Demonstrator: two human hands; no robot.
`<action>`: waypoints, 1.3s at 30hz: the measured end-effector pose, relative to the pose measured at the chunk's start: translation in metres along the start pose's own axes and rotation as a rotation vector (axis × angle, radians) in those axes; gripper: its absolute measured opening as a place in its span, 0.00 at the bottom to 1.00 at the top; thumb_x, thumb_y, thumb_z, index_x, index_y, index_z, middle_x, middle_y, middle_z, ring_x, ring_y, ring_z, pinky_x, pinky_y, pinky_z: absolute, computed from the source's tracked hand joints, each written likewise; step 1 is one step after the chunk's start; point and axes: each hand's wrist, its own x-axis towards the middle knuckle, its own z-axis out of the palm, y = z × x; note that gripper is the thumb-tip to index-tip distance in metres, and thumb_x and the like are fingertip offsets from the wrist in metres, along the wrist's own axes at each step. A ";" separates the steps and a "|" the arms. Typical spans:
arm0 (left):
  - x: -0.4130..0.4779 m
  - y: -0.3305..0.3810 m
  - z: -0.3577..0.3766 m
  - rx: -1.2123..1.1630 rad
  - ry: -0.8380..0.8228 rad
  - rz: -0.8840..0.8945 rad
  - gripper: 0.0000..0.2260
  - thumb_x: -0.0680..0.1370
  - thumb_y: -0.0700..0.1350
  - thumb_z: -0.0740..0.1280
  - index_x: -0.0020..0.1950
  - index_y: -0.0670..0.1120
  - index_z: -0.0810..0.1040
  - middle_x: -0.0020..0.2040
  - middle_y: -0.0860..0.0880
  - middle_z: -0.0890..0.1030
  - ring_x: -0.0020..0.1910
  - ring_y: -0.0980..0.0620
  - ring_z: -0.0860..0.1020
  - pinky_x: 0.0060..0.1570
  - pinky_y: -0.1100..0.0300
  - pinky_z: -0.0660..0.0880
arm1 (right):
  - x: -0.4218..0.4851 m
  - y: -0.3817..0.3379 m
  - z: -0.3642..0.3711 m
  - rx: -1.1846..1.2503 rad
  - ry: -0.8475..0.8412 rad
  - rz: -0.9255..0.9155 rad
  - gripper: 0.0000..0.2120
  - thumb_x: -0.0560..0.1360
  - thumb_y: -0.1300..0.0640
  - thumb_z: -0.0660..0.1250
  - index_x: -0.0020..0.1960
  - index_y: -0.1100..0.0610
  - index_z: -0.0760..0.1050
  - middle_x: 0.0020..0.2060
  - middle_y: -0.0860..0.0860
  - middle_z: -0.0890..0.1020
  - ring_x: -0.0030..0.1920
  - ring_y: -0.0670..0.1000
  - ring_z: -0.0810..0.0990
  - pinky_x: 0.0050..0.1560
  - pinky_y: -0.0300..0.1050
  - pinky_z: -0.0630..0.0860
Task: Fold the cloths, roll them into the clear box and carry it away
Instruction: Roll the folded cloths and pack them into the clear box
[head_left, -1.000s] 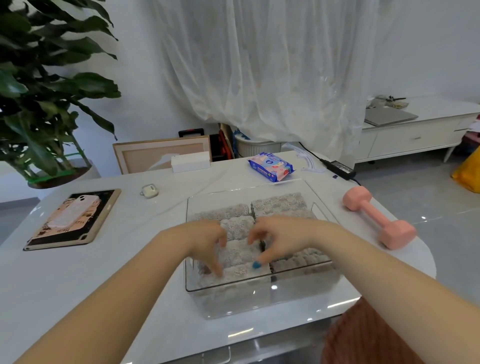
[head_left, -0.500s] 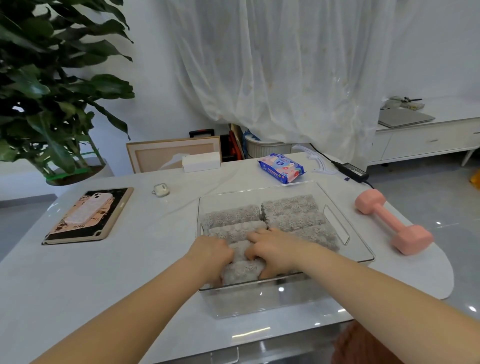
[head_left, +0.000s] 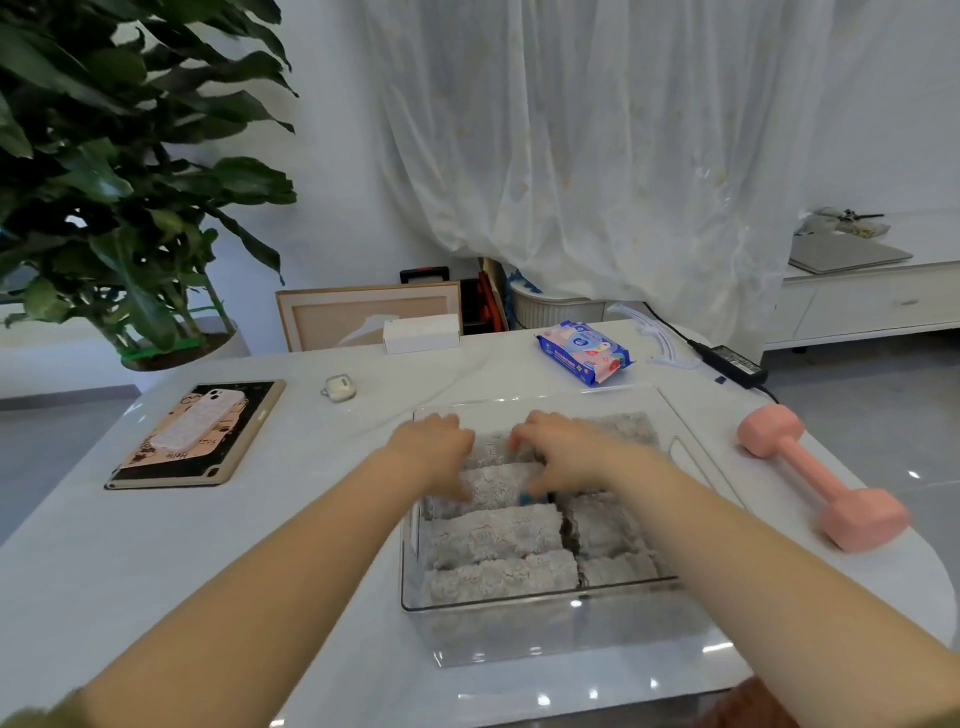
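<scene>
The clear box (head_left: 550, 636) stands on the white table (head_left: 249, 525) in front of me. Several rolled grey fluffy cloths (head_left: 493, 535) fill it in two columns. Both my hands are inside the box, over the far rolls of the left column. My left hand (head_left: 431, 452) lies palm down with its fingers stretched toward the far wall and its thumb reaching back. Beside it, my right hand (head_left: 563, 449) rests the same way, with its blue-nailed thumb touching a roll. My right forearm hides part of the right column.
A pink dumbbell (head_left: 815, 475) lies right of the box. On the left sits a tablet (head_left: 200, 434) with a phone on it. An earbud case (head_left: 338, 388), a white carton (head_left: 422, 333), a wipes pack (head_left: 584, 352) and a power adapter (head_left: 730, 361) are farther back.
Both hands have moved from the near rolls at the front of the box to the far rolls. The camera has tilted and come a little closer.
</scene>
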 end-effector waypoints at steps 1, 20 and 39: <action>0.006 0.004 0.010 0.084 -0.058 -0.011 0.22 0.73 0.57 0.67 0.62 0.47 0.73 0.63 0.45 0.69 0.62 0.45 0.68 0.57 0.52 0.67 | 0.005 -0.002 0.006 -0.083 -0.022 -0.007 0.25 0.69 0.43 0.71 0.62 0.49 0.70 0.62 0.51 0.67 0.63 0.54 0.68 0.62 0.51 0.66; 0.027 0.020 0.047 0.360 -0.053 -0.075 0.16 0.76 0.44 0.66 0.64 0.47 0.74 0.63 0.45 0.68 0.62 0.46 0.69 0.64 0.50 0.61 | 0.019 0.004 0.039 -0.203 0.097 -0.083 0.21 0.71 0.40 0.67 0.59 0.49 0.75 0.54 0.54 0.72 0.59 0.55 0.70 0.63 0.52 0.59; 0.084 0.105 0.001 -0.261 0.026 0.173 0.24 0.70 0.58 0.72 0.59 0.47 0.72 0.64 0.47 0.64 0.63 0.47 0.66 0.52 0.54 0.68 | -0.045 0.093 -0.003 -0.476 -0.092 0.084 0.24 0.71 0.50 0.66 0.66 0.51 0.69 0.68 0.55 0.64 0.67 0.55 0.65 0.67 0.51 0.60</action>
